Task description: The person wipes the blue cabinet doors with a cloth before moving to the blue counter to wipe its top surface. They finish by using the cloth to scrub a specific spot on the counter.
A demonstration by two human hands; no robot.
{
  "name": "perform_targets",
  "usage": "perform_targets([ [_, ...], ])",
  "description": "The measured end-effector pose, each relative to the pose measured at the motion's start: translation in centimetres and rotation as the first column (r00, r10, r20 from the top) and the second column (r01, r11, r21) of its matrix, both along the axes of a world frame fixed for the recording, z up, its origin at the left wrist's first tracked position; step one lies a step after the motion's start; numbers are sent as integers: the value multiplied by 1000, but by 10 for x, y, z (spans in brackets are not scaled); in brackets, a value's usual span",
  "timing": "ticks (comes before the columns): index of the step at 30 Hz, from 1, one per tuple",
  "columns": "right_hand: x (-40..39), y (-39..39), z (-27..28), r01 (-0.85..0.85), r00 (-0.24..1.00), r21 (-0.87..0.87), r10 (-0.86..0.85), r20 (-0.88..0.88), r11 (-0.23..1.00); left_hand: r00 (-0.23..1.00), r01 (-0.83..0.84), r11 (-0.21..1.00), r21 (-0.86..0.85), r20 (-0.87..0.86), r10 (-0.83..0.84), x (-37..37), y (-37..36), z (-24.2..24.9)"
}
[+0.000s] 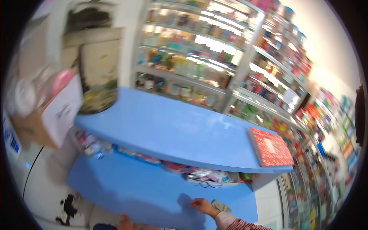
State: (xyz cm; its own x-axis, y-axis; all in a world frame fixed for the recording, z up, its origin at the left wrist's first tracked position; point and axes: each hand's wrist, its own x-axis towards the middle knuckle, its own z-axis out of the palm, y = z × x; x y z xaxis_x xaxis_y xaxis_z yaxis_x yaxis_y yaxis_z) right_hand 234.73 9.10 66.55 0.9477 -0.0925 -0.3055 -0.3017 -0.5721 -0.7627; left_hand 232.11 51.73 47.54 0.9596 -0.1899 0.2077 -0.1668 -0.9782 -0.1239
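Note:
My right hand (203, 206), below a red-and-white striped sleeve (241, 224), is over the lower blue counter surface (149, 188). Its fingers look curled together, and no object shows in them. Just beside the wrist a crumpled grey-green cloth-like thing (221, 206) lies on the counter. At the bottom edge of the view my left hand (125, 223) shows only in part. Its fingers look extended and apart, with nothing visible in them, close to the counter's front edge. Motion blur softens both hands.
A raised blue shelf (165, 126) carries a red patterned book (271, 147). Beneath it sits a tray (214, 178) of small items with a dark cord. At left stand a cardboard box (34, 128) and a large murky glass tank (97, 69). Glass shelves (188, 50) of goods line the back.

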Motion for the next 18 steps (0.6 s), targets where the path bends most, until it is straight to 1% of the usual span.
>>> perform_targets([
  [1,-17,-38,5,126,989,-144,-113,95,981,990,-47,995,-82,-136,36,4,10,26],
  [2,-30,-72,6,299,945,-171,-266,191,939,958,-120,981,-150,-277,75,12,8,66],
  [3,-38,-102,12,452,875,-183,-395,279,873,899,-215,956,-198,-422,115,16,4,98],
  [4,-41,-131,12,536,812,-222,-427,398,814,813,-325,920,-221,-563,152,19,-4,115],
  [5,-41,-155,10,613,743,-251,-439,505,749,816,-315,927,-204,-557,155,20,-9,120],
  [7,-29,-188,9,699,693,-247,-550,466,671,785,-329,937,-115,-585,204,26,-14,123],
  [8,-22,-203,0,697,695,-236,-556,457,677,784,-332,938,-99,-582,216,31,-10,97],
  [9,-14,-213,-6,642,723,-184,-507,468,745,949,-183,977,-113,-280,146,24,8,24],
  [10,-10,-219,-12,575,748,-133,-454,484,807,998,-36,997,-73,49,40,19,30,-37],
  [11,-11,-221,-17,562,756,-122,-449,476,818,997,-52,997,-59,48,54,14,34,-29],
  [12,-13,-218,-22,527,738,-129,-378,559,840,990,-50,961,-274,-140,12,14,41,-9],
  [13,-16,-215,-26,489,709,-137,-301,637,861,950,-94,875,-475,-306,-64,13,49,8],
  [14,-30,-213,-26,411,778,-245,-198,596,878,951,-119,878,-463,-307,-33,6,45,30],
  [15,-48,-200,-16,355,799,-290,-128,588,888,954,-191,868,-458,-293,55,-6,22,70],
  [16,-68,-183,-1,297,814,-333,-54,578,895,949,-264,852,-453,-278,146,-22,6,93],
  [17,-90,-165,22,96,856,-465,166,491,880,970,-226,860,-458,-192,152,-41,3,89],
  [18,-101,-155,34,-102,845,-579,378,379,809,983,-184,868,-461,-104,153,-59,1,77],
])
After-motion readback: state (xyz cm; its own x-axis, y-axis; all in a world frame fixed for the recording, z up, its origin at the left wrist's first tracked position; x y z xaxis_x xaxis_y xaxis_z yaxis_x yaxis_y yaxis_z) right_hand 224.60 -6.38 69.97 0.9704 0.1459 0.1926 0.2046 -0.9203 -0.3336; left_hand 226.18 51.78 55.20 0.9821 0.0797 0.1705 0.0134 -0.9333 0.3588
